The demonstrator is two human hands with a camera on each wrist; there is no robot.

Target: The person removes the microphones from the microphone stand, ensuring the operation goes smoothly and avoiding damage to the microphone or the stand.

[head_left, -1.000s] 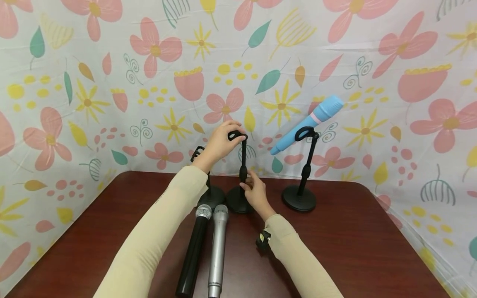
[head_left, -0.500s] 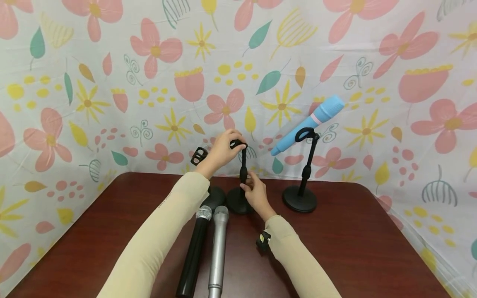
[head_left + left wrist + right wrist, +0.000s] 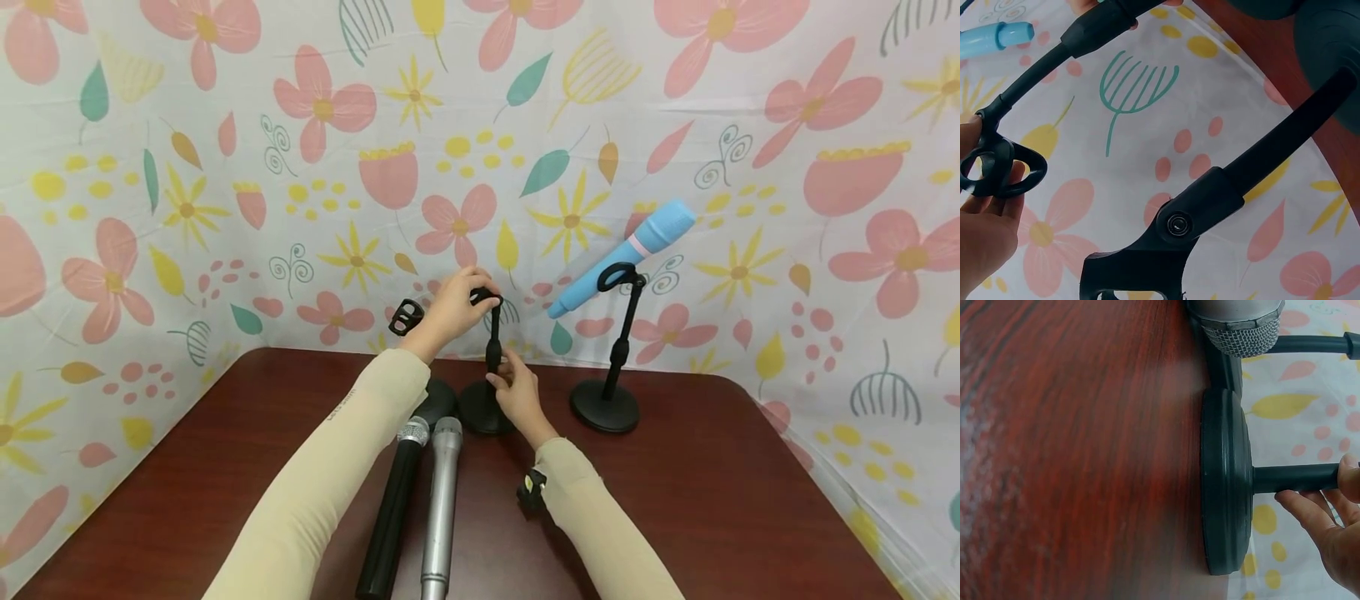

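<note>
In the head view, the middle black microphone stand [image 3: 480,410] stands upright on the table between two similar stands. My left hand [image 3: 452,306] holds the ring-shaped clip [image 3: 997,169] at its top, the thumb against the joint in the left wrist view. Lower down, my right hand [image 3: 521,393] grips the pole [image 3: 1294,478] just above the round base [image 3: 1227,481], which sits on the tabletop. The left stand [image 3: 438,402] is partly hidden behind my left arm; its open clip [image 3: 406,317] shows above the wrist.
A blue microphone [image 3: 626,260] rests slanted in the right stand [image 3: 618,353]. A black microphone [image 3: 392,517] and a silver microphone [image 3: 441,512] lie side by side on the brown table [image 3: 697,500]. Floral cloth [image 3: 300,208] hangs close behind the table's back edge.
My left hand and the middle stand's clip have come down, so the upper rod shows shorter. The right hand keeps its grip low on the pole. The head view has shifted slightly.
</note>
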